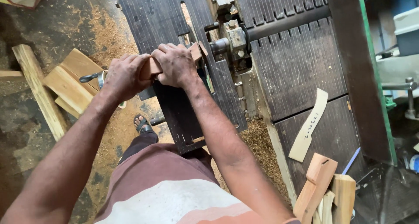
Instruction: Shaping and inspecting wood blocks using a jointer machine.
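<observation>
The wooden block (pixel 152 67) is reddish-brown. The machine table (pixel 301 71) is dark grey-black, ruled with fine parallel grooves. At 4 o'clock lies a pale cream curved wooden template (pixel 309 125). At 9 o'clock, light tan planks (pixel 70 86) rest on orange-brown sawdust (pixel 104 36).

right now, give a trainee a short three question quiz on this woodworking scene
1. True or false: both hands press the same reddish wood block against the dark slotted machine table.
2. Which lies flat on the right part of the table: A) a curved pale wood template, B) a hammer, C) a saw?
3. What covers the floor left of the machine?

Key: 1 true, the left hand and right hand both grip it. 2 A. 3 sawdust, with stacked pale boards.
</observation>
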